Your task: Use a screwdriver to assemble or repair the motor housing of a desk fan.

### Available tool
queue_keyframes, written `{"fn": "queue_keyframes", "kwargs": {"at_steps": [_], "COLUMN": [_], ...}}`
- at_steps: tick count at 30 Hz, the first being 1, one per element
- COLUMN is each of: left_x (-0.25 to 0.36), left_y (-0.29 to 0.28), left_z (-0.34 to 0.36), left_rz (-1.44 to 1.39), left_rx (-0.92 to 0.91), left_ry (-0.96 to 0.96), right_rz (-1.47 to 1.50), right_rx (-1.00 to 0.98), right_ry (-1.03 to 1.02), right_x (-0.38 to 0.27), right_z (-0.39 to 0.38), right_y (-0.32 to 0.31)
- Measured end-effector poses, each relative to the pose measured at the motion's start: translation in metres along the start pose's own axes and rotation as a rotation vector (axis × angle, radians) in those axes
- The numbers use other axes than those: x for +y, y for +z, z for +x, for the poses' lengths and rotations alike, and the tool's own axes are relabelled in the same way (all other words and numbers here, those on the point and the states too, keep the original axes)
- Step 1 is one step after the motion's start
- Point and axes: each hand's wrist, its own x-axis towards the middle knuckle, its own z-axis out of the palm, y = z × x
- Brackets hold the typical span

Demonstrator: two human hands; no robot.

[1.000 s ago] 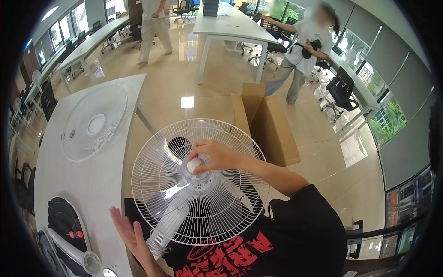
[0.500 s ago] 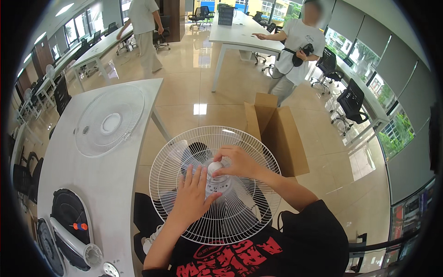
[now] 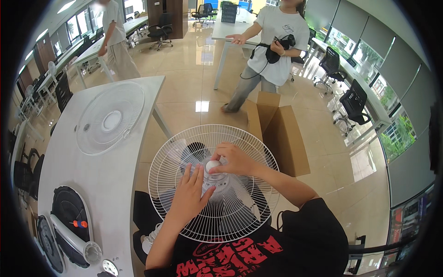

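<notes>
A round white wire fan guard (image 3: 162,203) lies in my lap, with translucent fan blades (image 3: 247,198) around its hub. At its centre sits a white round knob (image 3: 212,166). My right hand (image 3: 236,159) comes in from the right and pinches the knob between thumb and fingers. To the left of the hub, my left hand (image 3: 188,196) is held with its fingers stretched out over the blades, the fingertips near the knob. Whether the left hand presses on the blades I cannot tell.
On the white table (image 3: 108,189) at left lie another fan guard (image 3: 94,145), black round bases (image 3: 69,203), a white tube (image 3: 74,237) and an orange-handled screwdriver (image 3: 80,224). An open cardboard box (image 3: 290,143) stands beyond my right arm. A person (image 3: 281,51) stands behind it, another (image 3: 115,46) at far left.
The person beyond the box has moved left and closer, one hand held out. The far-left person has shifted left. My hands stay at the hub, with the right still pinching the knob.
</notes>
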Motion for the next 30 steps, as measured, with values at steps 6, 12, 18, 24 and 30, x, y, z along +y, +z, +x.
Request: {"fn": "queue_keyframes", "kwargs": {"at_steps": [6,12,18,24,30], "left_x": [0.001,0.003,0.003,0.001,-0.004], "left_y": [-0.001,-0.003,-0.006,-0.011,-0.013], "left_z": [-0.002,-0.006,-0.008,-0.014,-0.016], "left_rz": [0.022,0.012,0.025,0.04,0.061], "left_rx": [0.011,0.031,0.069,0.081,0.12], "left_ry": [-0.04,-0.099,-0.152,-0.24,-0.291], "right_rz": [0.054,0.093,0.105,0.137,0.162], "right_rx": [-0.077,-0.148,-0.216,-0.281,0.002], "right_ry": [-0.034,-0.12,-0.166,-0.214,-0.132], "right_x": [0.002,0.008,0.01,0.011,0.038], "right_z": [0.009,0.022,0.037,0.06,0.121], "right_y": [-0.002,0.0,0.003,0.002,-0.027]}}
